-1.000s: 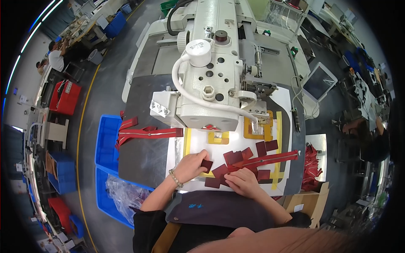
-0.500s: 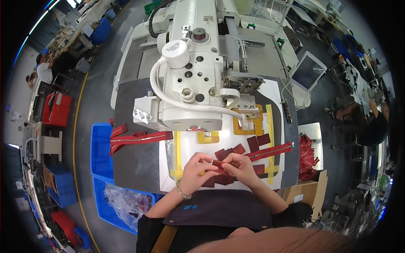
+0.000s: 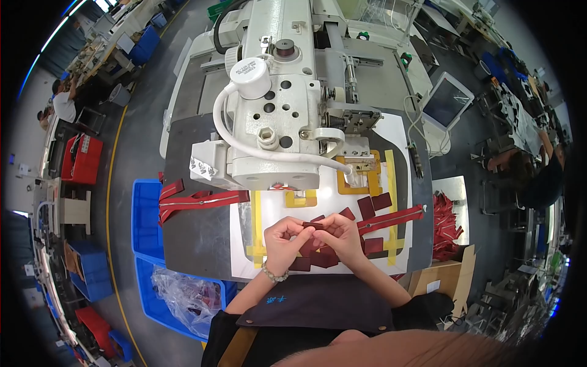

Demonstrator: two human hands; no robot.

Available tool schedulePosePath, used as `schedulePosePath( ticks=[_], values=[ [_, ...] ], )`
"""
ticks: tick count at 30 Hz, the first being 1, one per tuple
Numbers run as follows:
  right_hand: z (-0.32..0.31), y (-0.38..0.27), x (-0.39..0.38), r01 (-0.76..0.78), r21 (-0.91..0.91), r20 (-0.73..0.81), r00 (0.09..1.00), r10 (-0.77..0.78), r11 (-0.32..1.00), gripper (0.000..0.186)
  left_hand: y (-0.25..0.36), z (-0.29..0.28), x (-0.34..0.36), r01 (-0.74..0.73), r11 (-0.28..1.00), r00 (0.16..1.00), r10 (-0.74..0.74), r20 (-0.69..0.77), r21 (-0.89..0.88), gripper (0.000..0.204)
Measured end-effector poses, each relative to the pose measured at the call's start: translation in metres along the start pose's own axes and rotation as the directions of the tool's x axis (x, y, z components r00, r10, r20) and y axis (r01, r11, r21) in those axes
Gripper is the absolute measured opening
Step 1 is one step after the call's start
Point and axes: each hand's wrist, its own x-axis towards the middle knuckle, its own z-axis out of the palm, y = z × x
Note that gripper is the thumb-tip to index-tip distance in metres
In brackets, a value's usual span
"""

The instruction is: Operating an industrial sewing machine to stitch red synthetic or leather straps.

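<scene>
Between the fingertips of both hands is a small dark red fabric piece point(image 3: 313, 226), seen folded or edge-on. My left hand point(image 3: 285, 243) pinches its left end, and my right hand point(image 3: 342, 242) pinches the other end. Below and around the hands lie several flat dark red pieces point(image 3: 373, 245) on the white work plate point(image 3: 278, 213). To the right of my right hand a red zipper point(image 3: 391, 219) stretches across the plate. More red zippers point(image 3: 208, 200) lie at the table's left side. Fingers partly hide the held piece.
A large white sewing machine point(image 3: 275, 122) stands just beyond my hands, with a yellow-framed clamp point(image 3: 354, 187) at its right. Blue bins point(image 3: 147, 238) sit to the left, one holding clear plastic. Red zippers are heaped point(image 3: 446, 227) at the right, near a cardboard box point(image 3: 443, 278) and a screen point(image 3: 448, 101).
Both hands have risen slightly away from me, bringing the fabric piece up and turning it more edge-on. Both still pinch it.
</scene>
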Motion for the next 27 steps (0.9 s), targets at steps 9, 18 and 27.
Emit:
schedulePosePath(
  ticks=[9,18,27],
  values=[
    [0.006,0.004,0.001,0.07,-0.009,-0.106,0.992,-0.07,0.998,0.008,-0.007,-0.002,0.005,0.003,0.999,1.0,-0.003,-0.004,0.04,0.009],
    [0.006,0.004,0.0,0.078,-0.039,-0.097,0.992,-0.081,0.996,0.005,-0.003,0.002,0.006,-0.035,0.999,0.999,0.034,-0.006,-0.028,0.009],
    [0.007,0.004,-0.002,0.078,0.032,-0.095,0.993,-0.075,0.996,0.007,0.012,0.0,0.006,-0.106,0.849,0.969,-0.029,0.246,0.517,0.028]
  ],
)
